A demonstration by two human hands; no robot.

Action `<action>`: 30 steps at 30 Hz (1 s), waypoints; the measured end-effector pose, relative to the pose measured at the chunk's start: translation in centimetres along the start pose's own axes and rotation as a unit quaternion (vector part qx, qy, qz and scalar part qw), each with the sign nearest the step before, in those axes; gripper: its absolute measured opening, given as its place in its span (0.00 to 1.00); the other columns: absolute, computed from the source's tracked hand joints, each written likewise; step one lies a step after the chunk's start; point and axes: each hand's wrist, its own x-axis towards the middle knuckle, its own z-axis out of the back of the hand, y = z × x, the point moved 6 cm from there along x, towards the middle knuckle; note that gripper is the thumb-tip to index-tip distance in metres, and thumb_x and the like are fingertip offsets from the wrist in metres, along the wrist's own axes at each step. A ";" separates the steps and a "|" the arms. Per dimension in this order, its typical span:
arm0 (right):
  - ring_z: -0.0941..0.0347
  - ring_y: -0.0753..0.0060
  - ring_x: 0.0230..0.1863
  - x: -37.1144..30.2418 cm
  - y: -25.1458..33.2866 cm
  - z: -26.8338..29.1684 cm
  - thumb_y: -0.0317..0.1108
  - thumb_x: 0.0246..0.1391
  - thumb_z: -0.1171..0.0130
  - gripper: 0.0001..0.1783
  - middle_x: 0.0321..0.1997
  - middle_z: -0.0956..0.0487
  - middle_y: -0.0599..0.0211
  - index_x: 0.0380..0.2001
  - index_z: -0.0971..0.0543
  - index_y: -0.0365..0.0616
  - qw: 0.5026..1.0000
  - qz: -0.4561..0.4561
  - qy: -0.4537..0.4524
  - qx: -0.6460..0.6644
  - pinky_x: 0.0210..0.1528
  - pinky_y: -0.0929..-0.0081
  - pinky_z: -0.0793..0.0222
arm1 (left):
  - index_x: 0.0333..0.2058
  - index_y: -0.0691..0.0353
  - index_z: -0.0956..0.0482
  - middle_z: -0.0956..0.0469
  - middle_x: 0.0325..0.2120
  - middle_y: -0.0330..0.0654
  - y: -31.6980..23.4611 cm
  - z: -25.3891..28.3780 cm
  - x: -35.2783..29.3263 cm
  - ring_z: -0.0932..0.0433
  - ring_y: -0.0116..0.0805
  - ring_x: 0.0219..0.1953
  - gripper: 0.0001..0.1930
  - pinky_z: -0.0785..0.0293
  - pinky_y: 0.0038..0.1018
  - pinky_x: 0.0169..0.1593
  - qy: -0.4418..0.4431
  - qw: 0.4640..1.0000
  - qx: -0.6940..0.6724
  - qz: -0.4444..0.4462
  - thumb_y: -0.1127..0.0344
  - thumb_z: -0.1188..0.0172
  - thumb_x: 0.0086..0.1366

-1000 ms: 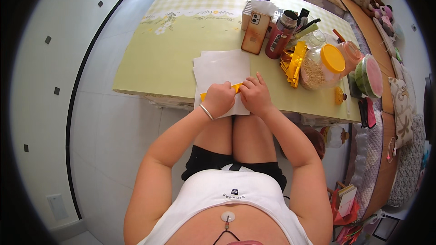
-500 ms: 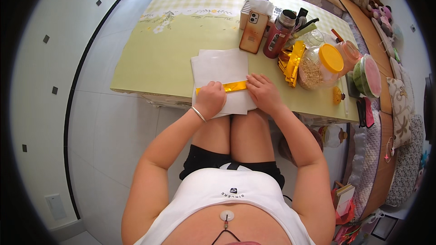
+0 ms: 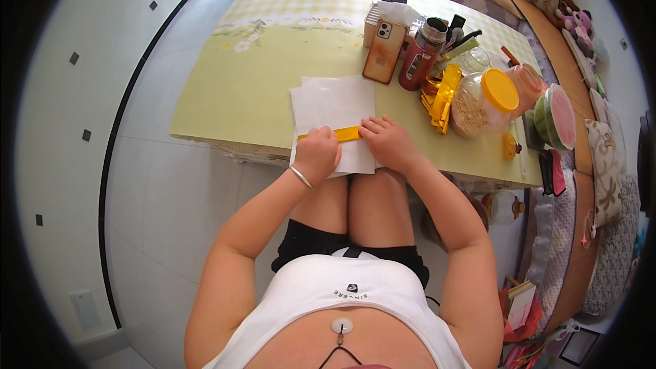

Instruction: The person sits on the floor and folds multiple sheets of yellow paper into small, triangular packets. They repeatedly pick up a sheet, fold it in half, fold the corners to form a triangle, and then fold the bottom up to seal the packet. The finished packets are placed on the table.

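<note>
A shiny gold foil strip lies across white paper sheets at the table's near edge. My left hand, with a silver bangle at the wrist, is closed over the strip's left end. At the other end, the fingers of my right hand press together on the strip, the palm low over the paper. Only the stretch between the two hands shows; both ends are mostly covered by fingers. To the right lies a bundle of folded gold foil strips.
Behind the paper, a phone leans upright beside a red bottle. A yellow-lidded jar and a watermelon half stand at the right. The green tablecloth stretches left; my thighs are under the near edge.
My right hand has slid left along the gold foil strip, so less of it shows between my hands. My left hand keeps its grip. The whole view has shifted slightly.
</note>
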 end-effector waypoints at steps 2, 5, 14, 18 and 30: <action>0.25 0.58 0.59 1.2 0.3 -0.4 0.29 0.54 0.44 0.16 0.53 0.19 0.61 0.47 0.21 0.42 0.999 -0.001 0.037 -0.028 0.63 0.59 0.31 | 0.31 0.61 0.19 0.24 0.31 0.42 0.1 -0.3 0.8 0.22 0.42 0.37 0.08 0.20 0.34 0.38 0.031 0.999 0.012 0.005 0.63 0.35 0.57; 0.23 0.59 0.52 2.7 0.9 -0.5 0.29 0.53 0.45 0.14 0.44 0.18 0.63 0.44 0.21 0.42 0.996 0.000 0.085 -0.025 0.55 0.63 0.28 | 0.27 0.60 0.20 0.24 0.30 0.43 0.7 -1.5 1.4 0.22 0.41 0.35 0.07 0.21 0.34 0.35 0.054 0.997 0.049 -0.007 0.63 0.35 0.55; 0.20 0.60 0.38 3.4 0.5 -1.9 0.31 0.51 0.44 0.08 0.35 0.19 0.65 0.34 0.19 0.45 0.998 0.007 0.052 -0.041 0.47 0.62 0.25 | 0.25 0.59 0.21 0.24 0.20 0.45 0.7 -0.3 3.0 0.21 0.44 0.25 0.05 0.23 0.37 0.30 0.030 0.999 -0.016 -0.020 0.66 0.38 0.54; 0.20 0.56 0.47 4.0 1.4 0.7 0.30 0.50 0.40 0.14 0.43 0.17 0.65 0.41 0.18 0.47 0.999 0.003 0.009 0.043 0.58 0.60 0.28 | 0.27 0.61 0.20 0.22 0.20 0.43 0.8 -0.9 2.3 0.20 0.45 0.25 0.04 0.23 0.38 0.31 0.002 1.000 -0.011 -0.027 0.71 0.42 0.58; 0.33 0.54 0.68 -1.7 -1.1 3.3 0.29 0.42 0.31 0.20 0.63 0.23 0.66 0.43 0.16 0.52 0.991 0.003 -0.087 0.098 0.70 0.53 0.40 | 0.26 0.57 0.12 0.15 0.47 0.39 6.6 0.7 4.3 0.38 0.48 0.71 0.14 0.55 0.48 0.75 0.100 0.877 -0.469 -0.039 0.84 0.42 0.56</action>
